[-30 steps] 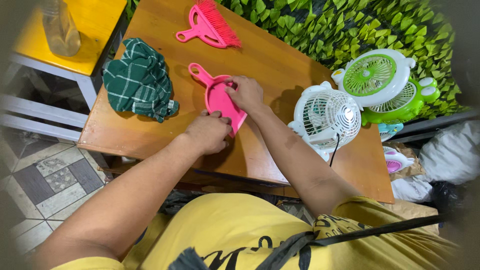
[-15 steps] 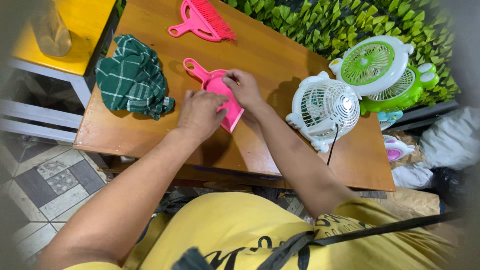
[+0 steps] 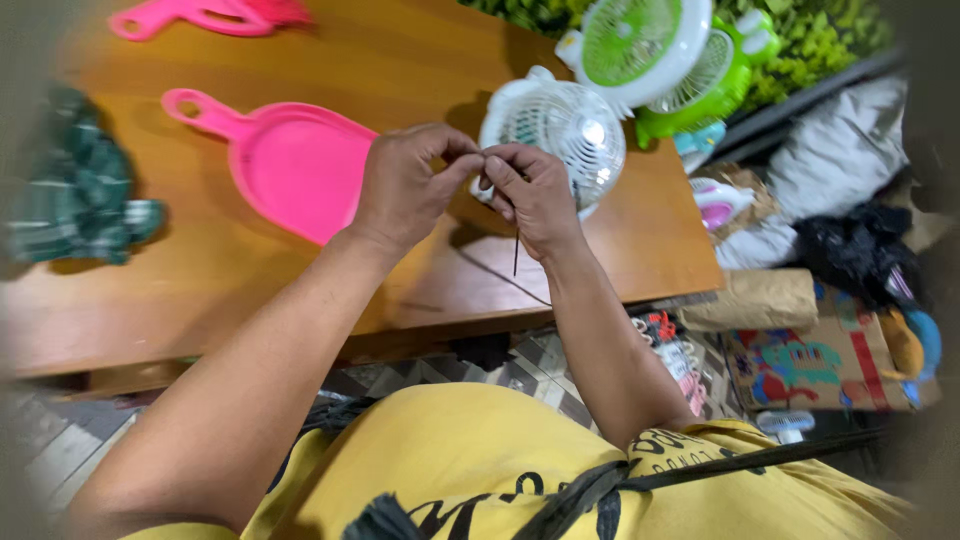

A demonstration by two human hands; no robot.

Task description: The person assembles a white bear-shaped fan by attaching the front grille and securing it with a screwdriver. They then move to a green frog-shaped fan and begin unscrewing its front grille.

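My left hand and my right hand meet above the wooden table, fingertips pinched together on a thin dark cord that hangs down from them. Just behind my hands stands a small white fan. A pink dustpan lies flat on the table to the left of my left hand, handle pointing away to the far left.
A green and white fan stands behind the white one. A green checked cloth lies at the table's left, a pink brush at the far edge. Bags, a box and clutter fill the floor on the right.
Both hands have left the pink dustpan and come together in front of the white fan, pinching the thin cord. The view has swung right and closer.
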